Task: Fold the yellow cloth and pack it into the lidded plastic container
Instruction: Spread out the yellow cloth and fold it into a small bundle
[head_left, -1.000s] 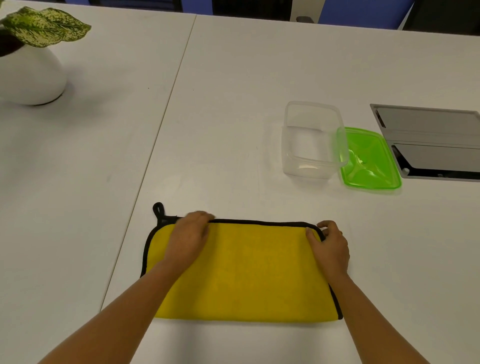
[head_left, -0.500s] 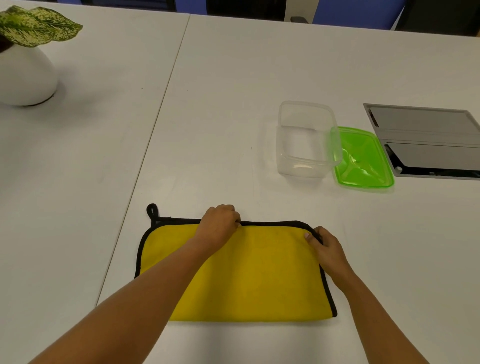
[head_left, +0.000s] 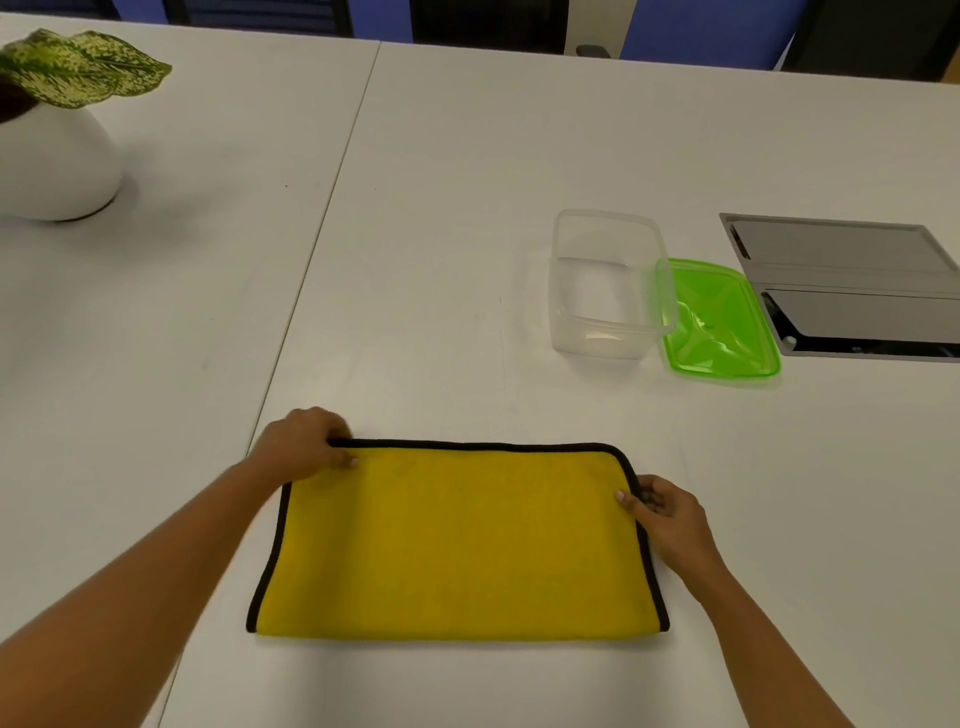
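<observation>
The left hand (head_left: 306, 441) has slid to the one yellow cloth (head_left: 457, 540)'s far-left corner, both hands' fingers pinching its edge, the right hand (head_left: 665, 514) included.

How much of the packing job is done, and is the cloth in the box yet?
Not yet. The yellow cloth lies flat on the table, seemingly folded once. The left hand grips its far left corner, the right hand pinches its right edge. Left: more folding, packing it into the empty clear container, then fitting the green lid lying beside it.
</observation>
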